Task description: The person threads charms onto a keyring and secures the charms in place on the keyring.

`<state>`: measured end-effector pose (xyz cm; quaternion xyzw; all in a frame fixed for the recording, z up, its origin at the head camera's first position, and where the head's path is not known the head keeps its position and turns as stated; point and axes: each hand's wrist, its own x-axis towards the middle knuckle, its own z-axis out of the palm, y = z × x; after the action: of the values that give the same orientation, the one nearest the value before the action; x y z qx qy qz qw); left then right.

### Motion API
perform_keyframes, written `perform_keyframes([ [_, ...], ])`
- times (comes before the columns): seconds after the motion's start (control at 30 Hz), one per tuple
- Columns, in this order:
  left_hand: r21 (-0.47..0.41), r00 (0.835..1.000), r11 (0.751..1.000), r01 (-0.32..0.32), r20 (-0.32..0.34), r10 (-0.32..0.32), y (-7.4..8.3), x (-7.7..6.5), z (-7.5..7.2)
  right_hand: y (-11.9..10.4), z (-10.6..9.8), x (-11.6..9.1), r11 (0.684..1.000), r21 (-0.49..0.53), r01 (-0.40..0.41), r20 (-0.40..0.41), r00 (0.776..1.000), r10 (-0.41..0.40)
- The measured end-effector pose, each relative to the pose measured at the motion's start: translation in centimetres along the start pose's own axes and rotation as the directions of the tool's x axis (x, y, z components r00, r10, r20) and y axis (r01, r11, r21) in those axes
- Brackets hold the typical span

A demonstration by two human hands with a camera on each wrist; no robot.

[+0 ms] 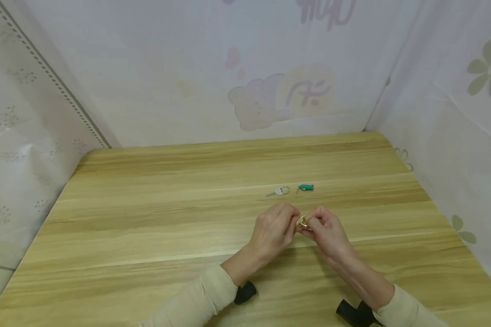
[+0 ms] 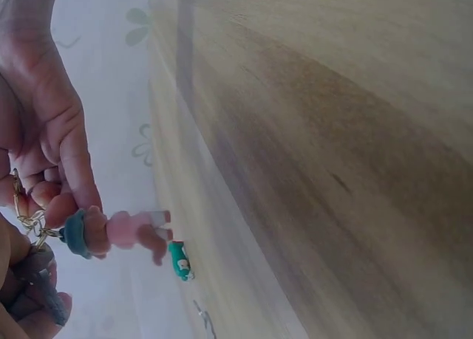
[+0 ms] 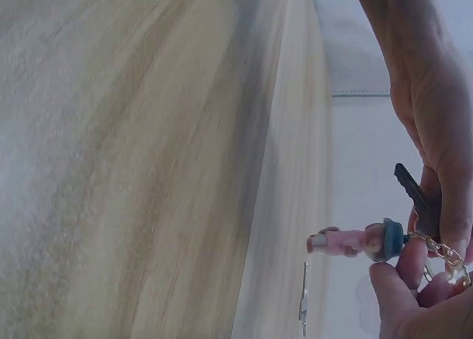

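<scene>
Close together over the table (image 1: 147,218), both hands work at a gold split ring and chain (image 1: 303,221). My left hand (image 1: 272,227) pinches a dark grey key (image 3: 417,195), its blade jutting out past the fingers in the right wrist view. My right hand (image 1: 329,231) grips the gold chain end with curled fingers. From that chain hangs a small pink figurine (image 2: 133,230) with a teal hat, below the fingertips in both wrist views. Fingers hide part of the ring.
Beyond the hands, a silver key (image 1: 279,191) with a ring lies on the table beside a green charm (image 1: 306,187). Black wrist mounts (image 1: 245,293) show under the sleeves. Printed curtains (image 1: 167,72) stand behind and at both sides.
</scene>
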<state>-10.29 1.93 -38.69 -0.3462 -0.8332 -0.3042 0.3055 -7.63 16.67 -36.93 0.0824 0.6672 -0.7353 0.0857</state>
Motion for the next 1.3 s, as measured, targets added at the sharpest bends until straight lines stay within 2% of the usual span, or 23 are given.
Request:
perform_keyframes([
  [0.17,0.007,1.0,1.0,-0.02,-0.014,0.02,0.1,0.1,-0.1,0.3,0.2,-0.3,0.997,-0.036,0.073,-0.024,0.997,-0.074],
  [0.23,0.006,1.0,1.0,-0.019,-0.013,0.019,0.1,0.1,-0.2,0.2,0.2,-0.4,0.996,-0.029,0.079,-0.03,0.996,-0.08],
  [0.4,0.004,1.0,1.0,-0.014,0.003,0.014,0.2,0.3,-0.4,0.0,0.3,-0.6,0.997,0.065,0.034,-0.018,0.999,-0.033],
  [0.63,0.017,1.0,1.0,-0.021,0.008,0.021,0.1,0.3,-0.5,-0.1,0.3,-0.5,0.991,0.133,-0.013,-0.005,1.0,0.014],
  [0.83,0.032,0.998,0.998,-0.06,0.002,0.06,0.0,0.5,-0.6,-0.2,0.2,-0.5,0.994,0.103,0.041,0.017,0.999,-0.043],
  [1.03,0.06,0.996,0.994,-0.088,0.006,0.088,0.0,0.8,-0.8,-0.5,0.5,-0.5,0.986,0.168,-0.022,-0.015,1.0,0.025],
  [1.17,0.076,0.997,0.994,-0.083,0.007,0.083,0.1,1.0,-1.0,-0.4,0.6,-0.5,0.995,0.084,0.053,-0.066,0.997,-0.048],
  [1.3,0.081,0.998,0.995,-0.061,0.017,0.06,0.3,1.3,-1.2,-0.4,0.7,-0.5,0.992,0.082,0.097,-0.09,0.992,-0.089],
])
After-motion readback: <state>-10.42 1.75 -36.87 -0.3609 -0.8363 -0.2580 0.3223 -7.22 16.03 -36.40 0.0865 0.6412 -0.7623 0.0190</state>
